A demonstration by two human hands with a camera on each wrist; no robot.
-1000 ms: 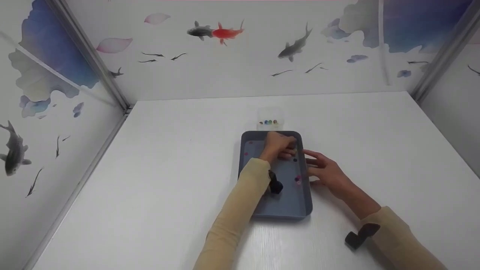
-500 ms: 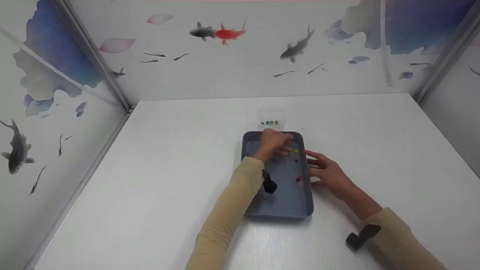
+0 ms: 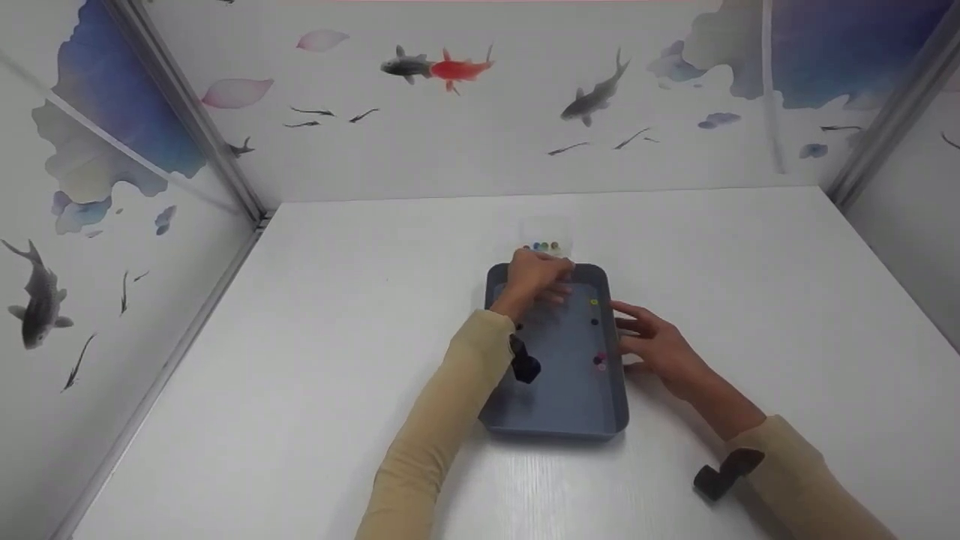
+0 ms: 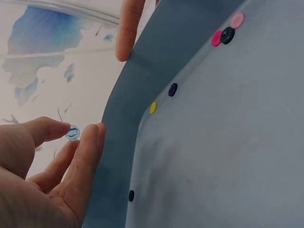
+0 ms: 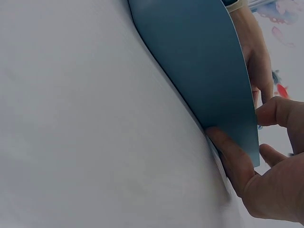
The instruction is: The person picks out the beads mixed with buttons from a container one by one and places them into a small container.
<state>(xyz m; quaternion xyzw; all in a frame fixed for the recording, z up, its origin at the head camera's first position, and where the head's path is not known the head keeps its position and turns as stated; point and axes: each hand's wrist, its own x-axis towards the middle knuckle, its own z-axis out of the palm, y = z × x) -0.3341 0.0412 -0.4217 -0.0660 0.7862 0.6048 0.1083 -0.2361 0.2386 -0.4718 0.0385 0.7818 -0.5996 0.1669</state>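
My left hand [image 3: 536,274] is over the far end of the grey-blue tray [image 3: 555,405]. Its thumb and fingers pinch a clear marble with blue swirls [image 4: 72,133], seen best in the left wrist view. Along the tray's right side, my right hand [image 3: 656,349] rests with extended fingers touching the outer wall. On the tray floor lie a yellow button [image 4: 153,108], a dark purple button [image 4: 173,89], and a cluster with a light pink button [image 4: 237,20], a bright pink button [image 4: 216,38] and a dark green button [image 4: 228,35]. Another dark button [image 4: 131,195] lies by the far wall.
Just behind the tray stands a small clear box [image 3: 546,226] with several coloured marbles [image 3: 545,246] inside, partly overlapped by my left hand. A white tabletop [image 3: 337,322] surrounds the tray, with patterned panels [image 3: 480,135] at the back and sides.
My left hand has moved left and away from me, from the tray's right wall to its far rim. The yellow button has come into full sight. My right hand has stayed put.
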